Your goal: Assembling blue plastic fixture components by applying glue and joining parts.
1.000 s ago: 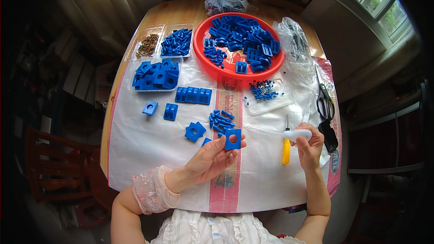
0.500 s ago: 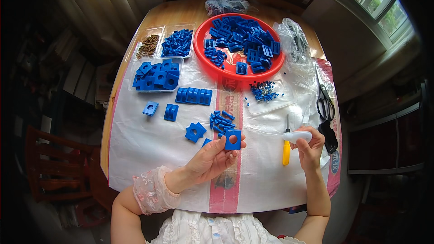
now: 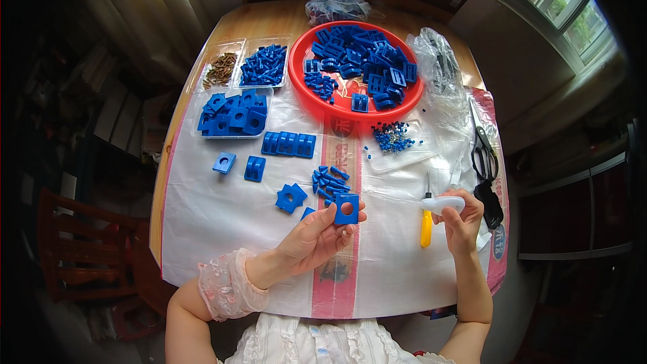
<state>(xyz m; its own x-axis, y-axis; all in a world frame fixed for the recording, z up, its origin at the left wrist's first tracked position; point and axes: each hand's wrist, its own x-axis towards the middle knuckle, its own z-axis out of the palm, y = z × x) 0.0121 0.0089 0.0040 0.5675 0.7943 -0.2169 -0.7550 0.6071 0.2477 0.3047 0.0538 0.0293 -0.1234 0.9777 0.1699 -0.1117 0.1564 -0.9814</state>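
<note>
Left hand [image 3: 317,239] raised above the white woven sheet [image 3: 222,229] covering the surface, palm up, fingers partly curled; flat square blue plastic block with a round centre hole [image 3: 347,209] pinched between thumb and fingertips, hole facing the camera. Right hand [image 3: 460,221] closed around a white-handled electric screwdriver [image 3: 441,203], lying roughly level, well to the right of the block and apart from it. Yellow-handled screwdriver [image 3: 426,224] on the sheet just beside the right hand. Loose blue pins [image 3: 329,180] heaped directly above the block; star-shaped blue piece [image 3: 290,197] to its left; red round plastic basin of blue parts [image 3: 357,67] far above it.

Judged step: presenting the block for fastening. Advised: keep the grip on the block's edges only, hole unobstructed; hold the block square to the tool tip; steady the left wrist; bring the tool in along the hole's axis, not at a slant. Risk judged: pinched fingertip if fingers stray over the hole; block twisting under a light pinch.
</note>
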